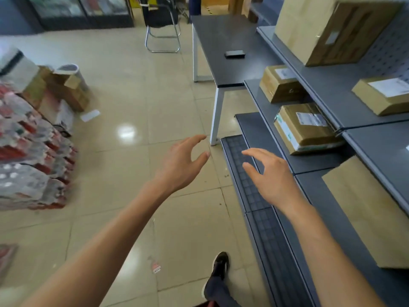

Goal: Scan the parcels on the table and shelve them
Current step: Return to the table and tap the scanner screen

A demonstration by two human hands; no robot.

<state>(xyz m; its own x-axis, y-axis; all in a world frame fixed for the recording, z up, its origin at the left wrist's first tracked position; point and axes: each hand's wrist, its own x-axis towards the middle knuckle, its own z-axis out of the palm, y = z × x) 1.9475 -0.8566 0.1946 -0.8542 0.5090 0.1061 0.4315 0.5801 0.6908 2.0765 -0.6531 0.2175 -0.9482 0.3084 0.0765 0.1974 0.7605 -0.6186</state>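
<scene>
So the parcels were already up on the grey shelving (332, 89) along the right side. The taped parcel (306, 127) on the middle tier lay flat, its long axis running from the aisle edge back toward the pegboard, with a white label on top and green-printed tape down its near edge; the print was too blurry to read. Just behind it on the same tier was a smaller brown parcel (280, 84), also flat, label up. One tier higher sat a flat labelled parcel (382, 95) and a big carton (327, 29) with a small sticker on its side, nothing legible on either. A plain brown box (363, 209) filled the lower shelf closest to the camera.

The dark table (223, 41) stood past the end of the shelving, and the only thing on it was a small black device (235, 53), lying crosswise.

Both hands were out in front, holding nothing. The left hand (179, 162) hovered over the tiled floor (132, 107), fingers spread and loosely curved, thumb well apart from the forefinger. The right hand (272, 173) hung over the bottom shelf edge, fingers relaxed the same way, touching nothing.

A chair (162, 25) stood farther back, and shrink-wrapped bottle packs (28, 151) were stacked on the left.
</scene>
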